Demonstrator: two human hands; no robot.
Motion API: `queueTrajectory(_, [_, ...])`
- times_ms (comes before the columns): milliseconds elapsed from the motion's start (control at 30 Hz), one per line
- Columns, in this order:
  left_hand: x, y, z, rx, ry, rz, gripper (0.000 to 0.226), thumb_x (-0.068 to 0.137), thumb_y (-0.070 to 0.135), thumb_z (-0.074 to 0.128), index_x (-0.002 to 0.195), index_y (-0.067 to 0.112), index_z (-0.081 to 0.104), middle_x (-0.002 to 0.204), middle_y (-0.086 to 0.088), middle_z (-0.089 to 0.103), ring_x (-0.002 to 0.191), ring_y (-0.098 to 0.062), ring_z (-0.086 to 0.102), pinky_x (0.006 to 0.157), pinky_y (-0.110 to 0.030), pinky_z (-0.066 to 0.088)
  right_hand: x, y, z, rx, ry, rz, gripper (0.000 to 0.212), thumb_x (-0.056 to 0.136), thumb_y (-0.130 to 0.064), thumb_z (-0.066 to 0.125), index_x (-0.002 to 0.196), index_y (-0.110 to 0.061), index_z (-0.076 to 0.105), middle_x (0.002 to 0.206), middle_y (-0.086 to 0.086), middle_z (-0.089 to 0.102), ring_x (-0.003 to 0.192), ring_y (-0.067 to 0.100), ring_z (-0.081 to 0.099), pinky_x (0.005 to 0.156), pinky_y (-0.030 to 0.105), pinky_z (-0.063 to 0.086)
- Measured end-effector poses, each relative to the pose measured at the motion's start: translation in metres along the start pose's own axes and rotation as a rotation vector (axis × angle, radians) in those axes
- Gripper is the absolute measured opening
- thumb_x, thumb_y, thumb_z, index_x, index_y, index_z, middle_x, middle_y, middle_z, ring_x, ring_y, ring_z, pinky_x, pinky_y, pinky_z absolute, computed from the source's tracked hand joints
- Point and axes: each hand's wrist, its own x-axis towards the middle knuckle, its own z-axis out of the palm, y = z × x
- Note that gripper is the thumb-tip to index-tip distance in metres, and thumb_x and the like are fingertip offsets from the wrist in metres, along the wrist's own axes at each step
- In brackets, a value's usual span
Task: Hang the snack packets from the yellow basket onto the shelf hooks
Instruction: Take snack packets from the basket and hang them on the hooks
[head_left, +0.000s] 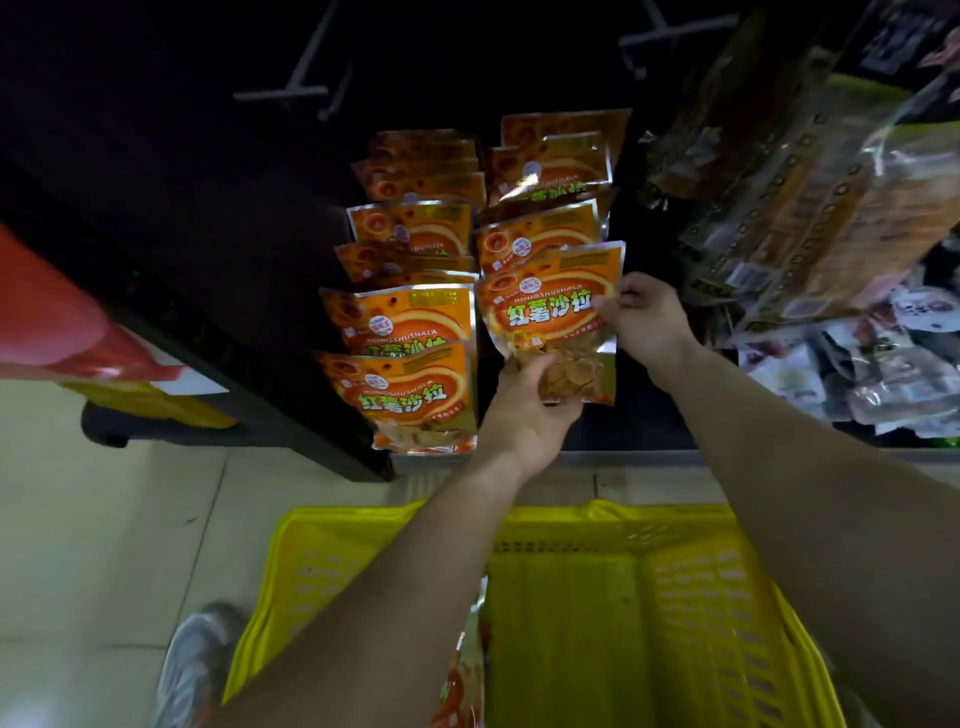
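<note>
Item: snack packet (553, 322), front of the right hanging column. My left hand (524, 415) fingers grip its bottom; right hand (644, 317) pinches its side. Hook hidden. Yellow basket (727, 597) below holds a spare packet (467, 665), mostly behind my forearm.

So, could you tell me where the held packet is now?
Head view, centre: the packet fronts the right-hand hung column, left hand gripping its bottom, right hand its right edge.

Dark shelf (208, 234) holds two columns of hung orange snack packets (415, 395); yellow basket (727, 597) stands on the floor (104, 519).
</note>
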Motion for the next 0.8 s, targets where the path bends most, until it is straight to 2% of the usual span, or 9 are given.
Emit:
queueTrajectory(100, [0.021, -0.008, 0.013, 0.072, -0.028, -0.037, 0.070, 0.092, 0.035, 0.067, 0.153, 0.039, 0.033, 0.158, 0.005, 0.026, 0.136, -0.023, 0.045, 0.115, -0.042, 0.038, 0.009, 0.005, 0.002, -0.013, 0.018, -0.005, 0.014, 0.091, -0.025, 0.072, 0.098, -0.018, 0.062, 0.089, -0.008, 0.068, 0.079, 0.008, 0.067, 0.075, 0.037, 0.059])
queueTrajectory(167, [0.028, -0.013, 0.017, 0.126, -0.016, -0.073, 0.074, 0.091, 0.042, 0.065, 0.153, 0.045, 0.024, 0.157, 0.004, 0.023, 0.132, -0.024, 0.048, 0.111, -0.038, 0.041, 0.002, 0.010, -0.001, -0.110, 0.090, -0.015, 0.038, 0.088, -0.035, 0.074, 0.117, -0.020, 0.056, 0.099, -0.013, 0.063, 0.089, 0.008, 0.063, 0.075, 0.031, 0.052])
queueTrajectory(233, [0.034, -0.018, 0.018, 0.151, 0.002, -0.073, 0.074, 0.091, 0.045, 0.063, 0.152, 0.049, 0.022, 0.152, 0.002, 0.027, 0.124, -0.025, 0.054, 0.103, -0.034, 0.043, -0.013, 0.019, -0.005, -0.207, 0.162, -0.024, 0.033, 0.090, -0.037, 0.070, 0.116, -0.024, 0.055, 0.099, -0.014, 0.060, 0.096, 0.015, 0.061, 0.072, 0.026, 0.044])
queueTrajectory(300, [0.038, -0.022, 0.017, 0.157, 0.010, -0.049, 0.070, 0.093, 0.044, 0.061, 0.152, 0.050, 0.023, 0.147, 0.002, 0.030, 0.120, -0.023, 0.054, 0.094, -0.029, 0.040, -0.030, 0.033, -0.005, -0.306, 0.071, -0.032, 0.011, 0.092, -0.028, 0.064, 0.102, -0.030, 0.059, 0.093, -0.020, 0.060, 0.098, 0.016, 0.062, 0.068, 0.019, 0.041])
queueTrajectory(333, [0.038, -0.025, 0.017, 0.156, 0.013, -0.035, 0.068, 0.094, 0.043, 0.060, 0.152, 0.050, 0.025, 0.145, 0.002, 0.032, 0.119, -0.022, 0.053, 0.092, -0.027, 0.037, -0.037, 0.040, -0.004, -0.374, -0.022, -0.038, 0.013, 0.093, -0.022, 0.062, 0.102, -0.031, 0.062, 0.094, -0.018, 0.062, 0.101, 0.017, 0.063, 0.072, 0.019, 0.043])
queueTrajectory(433, [0.043, -0.030, 0.015, 0.173, 0.025, 0.003, 0.067, 0.096, 0.038, 0.057, 0.153, 0.049, 0.023, 0.142, 0.002, 0.033, 0.114, -0.015, 0.051, 0.090, -0.023, 0.035, -0.043, 0.052, 0.001, -0.450, -0.229, -0.047, 0.040, 0.094, -0.013, 0.058, 0.130, -0.031, 0.061, 0.123, 0.001, 0.059, 0.119, 0.022, 0.057, 0.094, 0.026, 0.042])
queueTrajectory(567, [0.060, -0.022, 0.014, 0.183, 0.044, 0.000, 0.068, 0.097, 0.034, 0.056, 0.152, 0.052, 0.020, 0.144, 0.000, 0.031, 0.115, -0.022, 0.053, 0.088, -0.027, 0.037, -0.026, 0.047, 0.006, -0.346, -0.263, -0.033, 0.055, 0.093, -0.009, 0.056, 0.141, -0.036, 0.053, 0.137, 0.008, 0.052, 0.127, 0.022, 0.053, 0.111, 0.038, 0.042])
queueTrajectory(667, [0.063, -0.021, 0.014, 0.162, 0.049, -0.014, 0.068, 0.097, 0.034, 0.057, 0.151, 0.053, 0.021, 0.148, -0.001, 0.030, 0.121, -0.025, 0.052, 0.089, -0.027, 0.036, -0.021, 0.043, 0.006, -0.360, -0.289, -0.013, 0.055, 0.093, -0.008, 0.053, 0.143, -0.032, 0.053, 0.137, 0.009, 0.053, 0.127, 0.024, 0.053, 0.111, 0.041, 0.042])
queueTrajectory(800, [0.045, -0.024, 0.011, 0.177, 0.025, 0.005, 0.070, 0.096, 0.036, 0.058, 0.154, 0.046, 0.021, 0.160, 0.001, 0.024, 0.138, -0.023, 0.041, 0.100, -0.024, 0.031, -0.039, 0.035, -0.001, -0.351, -0.297, -0.027, 0.052, 0.094, -0.009, 0.053, 0.140, -0.035, 0.054, 0.133, 0.007, 0.058, 0.124, 0.021, 0.054, 0.109, 0.036, 0.041])
